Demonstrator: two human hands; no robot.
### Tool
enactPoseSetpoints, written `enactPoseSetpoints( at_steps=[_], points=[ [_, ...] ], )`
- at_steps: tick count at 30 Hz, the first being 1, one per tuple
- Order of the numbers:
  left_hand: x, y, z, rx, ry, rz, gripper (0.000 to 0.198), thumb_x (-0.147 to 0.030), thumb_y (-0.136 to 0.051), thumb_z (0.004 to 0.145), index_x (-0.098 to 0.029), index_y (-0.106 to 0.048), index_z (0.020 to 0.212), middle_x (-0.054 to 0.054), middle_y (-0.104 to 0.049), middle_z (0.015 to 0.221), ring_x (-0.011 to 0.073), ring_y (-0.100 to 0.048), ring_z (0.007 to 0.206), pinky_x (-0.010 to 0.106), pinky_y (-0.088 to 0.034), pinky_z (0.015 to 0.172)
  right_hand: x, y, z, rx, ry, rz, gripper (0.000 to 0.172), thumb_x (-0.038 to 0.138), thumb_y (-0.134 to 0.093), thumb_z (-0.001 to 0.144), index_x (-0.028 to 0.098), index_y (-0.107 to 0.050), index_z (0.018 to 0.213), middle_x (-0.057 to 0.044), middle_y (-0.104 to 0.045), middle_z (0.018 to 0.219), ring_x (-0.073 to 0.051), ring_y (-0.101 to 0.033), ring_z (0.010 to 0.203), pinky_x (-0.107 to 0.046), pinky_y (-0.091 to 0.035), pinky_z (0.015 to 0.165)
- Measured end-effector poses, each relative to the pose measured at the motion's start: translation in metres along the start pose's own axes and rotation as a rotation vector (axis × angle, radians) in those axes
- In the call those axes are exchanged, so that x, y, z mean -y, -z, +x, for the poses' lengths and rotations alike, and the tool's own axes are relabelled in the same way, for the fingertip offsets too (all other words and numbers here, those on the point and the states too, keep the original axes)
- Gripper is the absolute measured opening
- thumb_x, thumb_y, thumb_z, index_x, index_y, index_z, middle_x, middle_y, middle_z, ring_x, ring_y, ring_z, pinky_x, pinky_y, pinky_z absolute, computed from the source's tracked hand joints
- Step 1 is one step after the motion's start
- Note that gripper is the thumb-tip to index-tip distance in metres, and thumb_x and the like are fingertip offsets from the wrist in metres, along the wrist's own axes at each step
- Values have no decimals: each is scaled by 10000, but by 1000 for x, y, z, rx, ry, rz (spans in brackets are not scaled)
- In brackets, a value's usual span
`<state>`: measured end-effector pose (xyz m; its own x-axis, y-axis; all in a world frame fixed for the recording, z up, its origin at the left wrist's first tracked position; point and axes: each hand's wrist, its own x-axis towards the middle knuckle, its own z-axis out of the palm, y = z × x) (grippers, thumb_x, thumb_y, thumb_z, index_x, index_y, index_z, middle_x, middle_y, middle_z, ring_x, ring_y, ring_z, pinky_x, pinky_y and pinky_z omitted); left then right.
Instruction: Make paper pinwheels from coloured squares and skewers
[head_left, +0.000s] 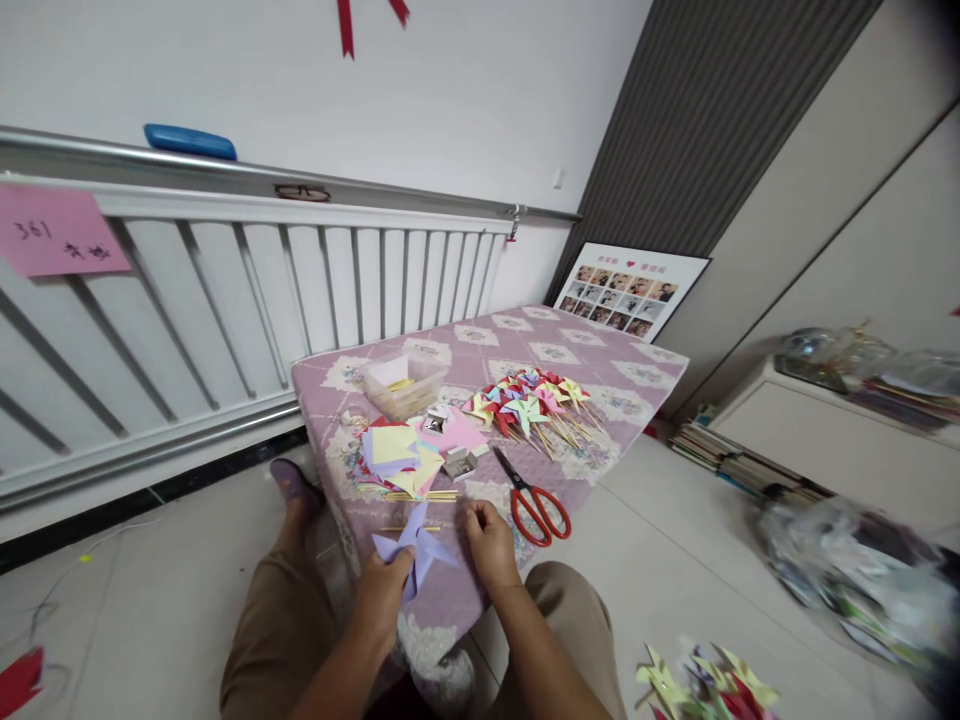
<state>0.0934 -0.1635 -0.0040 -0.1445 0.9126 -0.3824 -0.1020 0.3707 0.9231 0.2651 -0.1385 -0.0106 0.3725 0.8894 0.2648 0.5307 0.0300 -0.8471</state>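
Note:
My left hand (pixel 388 583) grips a purple paper pinwheel (pixel 421 552) near its middle, over the front of the table. To its right, my right hand (pixel 489 540) is closed, with thumb and forefinger pinched together; whatever lies between them is too small to make out. Several thin wooden sticks (pixel 420 495) lie just beyond the pinwheel. Behind them is a pile of coloured paper squares (pixel 394 450) with a small grey box (pixel 460 463) at its right. Scissors with red handles (pixel 540 515) rest on the cloth beside my right hand.
Finished pinwheels on sticks (pixel 529 405) are heaped on the patterned tablecloth (pixel 555 350). A clear plastic box (pixel 405 388) stands near the radiator (pixel 375 275). More pinwheels (pixel 705 685) are low on the right, and a plastic bag (pixel 855 580) lies by the cabinet.

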Motion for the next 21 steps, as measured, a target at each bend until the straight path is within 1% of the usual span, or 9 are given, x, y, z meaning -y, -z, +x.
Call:
enactPoseSetpoints(
  at_steps=[3, 5, 8, 11, 13, 15, 18, 21],
  points=[
    [-3, -12, 10, 31, -40, 69, 240, -385, -639, 651, -154, -662, 714, 24, -653, 600, 205, -607, 591, 266, -435, 539, -3, -1, 6, -42, -25, 7, 248, 379, -445, 838, 185, -584, 767, -35, -653, 711, -187, -593, 676, -266, -474, 644],
    [-5, -19, 18, 54, -96, 140, 185, -342, -613, 678, -162, -655, 683, 20, -643, 595, 191, -599, 592, 254, -430, 546, -5, -2, 11, -54, -34, 1, 257, 375, -435, 841, 179, -586, 770, -41, -654, 710, -188, -590, 668, -270, -473, 636],
    [-7, -25, 30, 80, -189, 235, 150, -293, -589, 699, -179, -608, 603, -2, -595, 554, 157, -559, 556, 230, -405, 530, -9, -2, 20, -32, -28, -22, 290, 382, -419, 850, 167, -604, 791, -46, -660, 705, -190, -595, 668, -270, -478, 629],
    [-10, -26, 35, 80, -207, 261, 149, -294, -580, 714, -179, -617, 627, -8, -578, 549, 150, -540, 542, 223, -390, 515, -9, 2, 37, 19, -3, -82, 300, 351, -407, 853, 158, -628, 790, -59, -675, 719, -193, -606, 687, -270, -482, 641],
    [-11, -25, 35, 90, -200, 260, 162, -307, -575, 721, -169, -642, 666, -1, -585, 563, 154, -541, 547, 227, -391, 514, -6, 6, 52, 63, 20, -152, 266, 292, -424, 833, 157, -647, 778, -71, -691, 759, -197, -613, 728, -276, -478, 681],
    [-12, -24, 34, 104, -215, 259, 172, -312, -573, 718, -165, -640, 660, -2, -572, 556, 152, -528, 538, 228, -383, 509, 0, 11, 71, 127, 43, -244, 227, 235, -457, 809, 161, -668, 770, -77, -701, 793, -200, -614, 771, -281, -466, 727],
    [-13, -22, 34, 118, -225, 250, 168, -308, -569, 706, -166, -617, 630, -7, -544, 533, 145, -501, 520, 230, -366, 501, 14, 17, 97, 282, 68, -398, 188, 172, -511, 806, 175, -690, 752, -61, -711, 821, -189, -620, 813, -274, -448, 774],
    [-14, -22, 35, 111, -208, 232, 154, -302, -578, 686, -165, -612, 624, 0, -560, 541, 152, -513, 532, 237, -379, 519, 28, 17, 116, 424, 43, -568, 162, 171, -554, 842, 158, -696, 764, -71, -713, 866, -197, -636, 858, -305, -460, 807]
  ],
)
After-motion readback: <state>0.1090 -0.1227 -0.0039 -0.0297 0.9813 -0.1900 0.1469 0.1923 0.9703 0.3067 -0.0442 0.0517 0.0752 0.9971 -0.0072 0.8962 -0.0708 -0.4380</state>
